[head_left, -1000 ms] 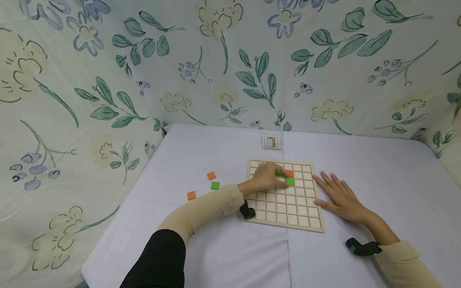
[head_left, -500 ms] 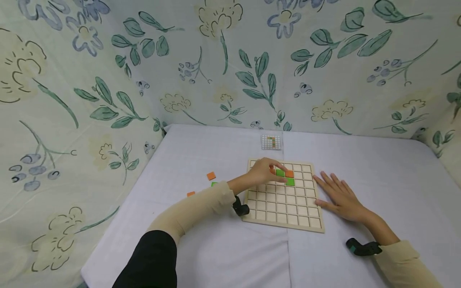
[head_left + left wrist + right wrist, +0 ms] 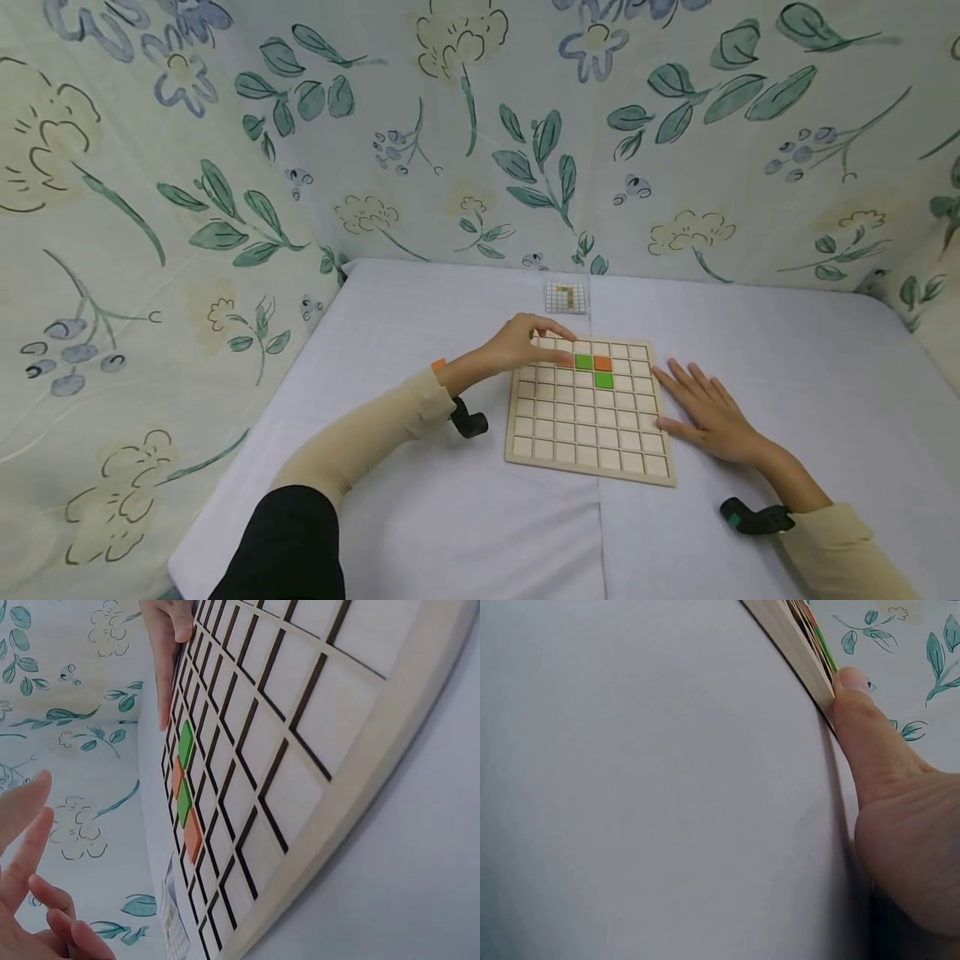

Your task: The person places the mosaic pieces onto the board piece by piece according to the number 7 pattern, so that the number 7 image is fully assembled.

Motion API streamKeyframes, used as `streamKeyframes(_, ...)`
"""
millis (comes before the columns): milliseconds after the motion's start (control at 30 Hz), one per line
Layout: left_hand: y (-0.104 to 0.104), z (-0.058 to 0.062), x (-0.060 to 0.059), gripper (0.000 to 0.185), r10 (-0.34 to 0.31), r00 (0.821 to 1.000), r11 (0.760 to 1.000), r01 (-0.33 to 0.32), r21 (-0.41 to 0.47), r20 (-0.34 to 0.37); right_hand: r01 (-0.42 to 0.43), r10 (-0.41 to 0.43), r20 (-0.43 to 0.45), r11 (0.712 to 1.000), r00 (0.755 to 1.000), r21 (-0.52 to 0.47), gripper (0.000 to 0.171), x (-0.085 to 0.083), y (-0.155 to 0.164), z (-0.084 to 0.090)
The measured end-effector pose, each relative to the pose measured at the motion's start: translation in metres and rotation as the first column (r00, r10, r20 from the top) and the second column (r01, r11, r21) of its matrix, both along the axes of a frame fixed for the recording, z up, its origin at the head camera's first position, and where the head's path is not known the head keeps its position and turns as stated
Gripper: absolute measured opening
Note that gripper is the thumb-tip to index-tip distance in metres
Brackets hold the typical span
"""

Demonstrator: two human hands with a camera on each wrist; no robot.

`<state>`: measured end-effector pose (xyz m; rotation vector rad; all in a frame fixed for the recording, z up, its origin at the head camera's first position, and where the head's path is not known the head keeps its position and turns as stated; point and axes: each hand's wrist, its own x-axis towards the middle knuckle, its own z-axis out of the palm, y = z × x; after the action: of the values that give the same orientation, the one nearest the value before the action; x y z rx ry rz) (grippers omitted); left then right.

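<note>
A wooden grid board (image 3: pixel 588 476) lies flat on the white cloth. Four-sided tiles sit in its cells: a green tile (image 3: pixel 583 362) between an orange tile (image 3: pixel 602 363) and another orange tile (image 3: pixel 193 838), plus a second green tile (image 3: pixel 603 380) nearer me. My left hand (image 3: pixel 512 343) hovers over the board's far left corner, thumb and fingers apart, holding nothing; its thumb partly covers the leftmost orange tile in the head view. Spread out on the cloth, my right hand (image 3: pixel 708 410) touches the board's right edge with its fingertips and thumb.
A small card (image 3: pixel 565 297) printed with a coloured grid lies behind the board. One loose orange tile (image 3: pixel 438 364) peeks out behind my left wrist. A floral curtain (image 3: pixel 450 125) hangs around the back and left of the table.
My left hand has drawn left and lifted off the tiles, leaving an orange tile left of the green one. The forearm now hides loose tiles seen earlier. My right hand stays put.
</note>
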<state>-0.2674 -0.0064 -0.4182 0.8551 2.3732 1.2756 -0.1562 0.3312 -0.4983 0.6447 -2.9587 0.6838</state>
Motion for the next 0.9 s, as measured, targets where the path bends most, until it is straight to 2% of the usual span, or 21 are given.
streamKeyframes(200, -0.025, 0.006, -0.009, 0.033, -0.030, 0.998, 0.999, 0.030, -0.011, -0.053, 0.001, -0.001, -0.001, 1.000, 1.000, -0.001, 0.081, 0.000, 0.001, -0.002)
streamKeyframes(500, -0.067, 0.012, -0.022, 0.032, -0.069, 0.990, 0.997, 0.072, 0.025, -0.121, 0.000, 0.000, -0.001, 1.000, 1.000, -0.001, 0.081, 0.000, 0.000, -0.002)
streamKeyframes(700, -0.092, 0.015, -0.030, 0.032, -0.068, 0.992, 0.997, 0.070, 0.015, -0.102, -0.001, 0.001, -0.002, 1.000, 1.000, 0.000, 0.081, 0.000, -0.001, -0.002)
streamKeyframes(900, -0.115, 0.018, -0.037, 0.034, -0.121, 0.992, 0.992, 0.119, -0.047, -0.042, 0.001, -0.001, 0.000, 1.000, 1.000, -0.002, 0.081, 0.000, -0.001, -0.001)
